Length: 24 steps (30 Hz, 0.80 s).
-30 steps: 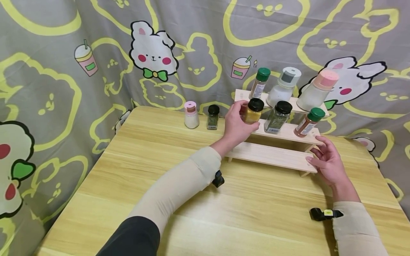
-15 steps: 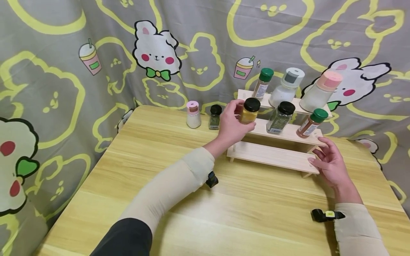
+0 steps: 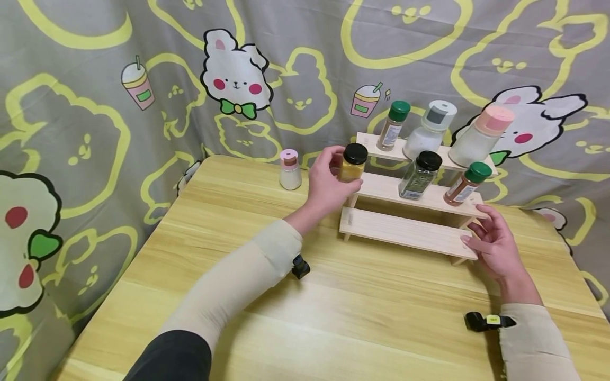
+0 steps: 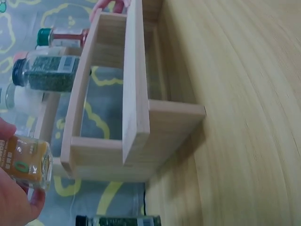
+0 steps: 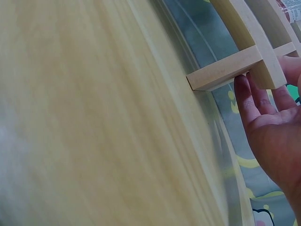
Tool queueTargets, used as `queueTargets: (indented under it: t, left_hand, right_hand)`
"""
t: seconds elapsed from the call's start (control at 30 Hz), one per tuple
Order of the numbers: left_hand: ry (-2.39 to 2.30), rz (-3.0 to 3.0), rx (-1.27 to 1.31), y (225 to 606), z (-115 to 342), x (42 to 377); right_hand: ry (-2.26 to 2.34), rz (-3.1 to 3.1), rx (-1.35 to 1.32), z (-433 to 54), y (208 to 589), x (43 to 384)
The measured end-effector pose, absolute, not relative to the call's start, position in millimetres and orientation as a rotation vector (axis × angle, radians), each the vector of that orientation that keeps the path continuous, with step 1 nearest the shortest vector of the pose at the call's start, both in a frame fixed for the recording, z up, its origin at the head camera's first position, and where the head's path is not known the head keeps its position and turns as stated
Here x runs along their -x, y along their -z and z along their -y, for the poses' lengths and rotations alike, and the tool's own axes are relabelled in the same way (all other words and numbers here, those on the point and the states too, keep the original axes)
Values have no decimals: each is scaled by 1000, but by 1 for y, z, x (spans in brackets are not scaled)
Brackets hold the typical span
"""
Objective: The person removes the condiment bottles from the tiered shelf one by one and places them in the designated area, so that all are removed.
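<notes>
On l., a creased beige sleeve [image 3: 235, 286] is worn, w/ blk sleeve [image 3: 176, 357] higher up; on r., a matching sleeve [image 3: 535, 338]. Small blk wrist cam [image 3: 299, 267] is worn on l., a 2nd cam [image 3: 475, 321] on r., marked w/ a yellow label [image 3: 493, 319]. Fingers [image 3: 351, 186] are left bare.

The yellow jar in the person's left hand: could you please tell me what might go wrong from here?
The yellow jar may slip, as only the left hand seems to hold it up. That hand may also knock the small green-filled jar, hidden in the head view. If it bumps the wooden rack, which the right hand grips at one end, the large pink-capped shaker on top could topple.
</notes>
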<state>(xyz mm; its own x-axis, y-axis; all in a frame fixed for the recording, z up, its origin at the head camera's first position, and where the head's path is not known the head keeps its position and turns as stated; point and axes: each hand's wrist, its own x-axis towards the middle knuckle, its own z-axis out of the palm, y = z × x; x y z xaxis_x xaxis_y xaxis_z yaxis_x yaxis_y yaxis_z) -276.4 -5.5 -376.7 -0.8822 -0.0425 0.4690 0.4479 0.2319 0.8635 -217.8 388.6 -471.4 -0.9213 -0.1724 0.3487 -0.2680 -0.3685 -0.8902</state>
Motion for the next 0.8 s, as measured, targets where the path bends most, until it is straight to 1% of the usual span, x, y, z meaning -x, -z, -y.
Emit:
queueTargets:
  t: [0.27,0.8]
  left_hand:
    - [1743,2027,331,386,29,277]
    - [1730,2013,206,404,66,265]
  right_hand:
    - [-2502,1705,-620,-388,472,218]
    - [-2516,1671,-641,-388,473,218]
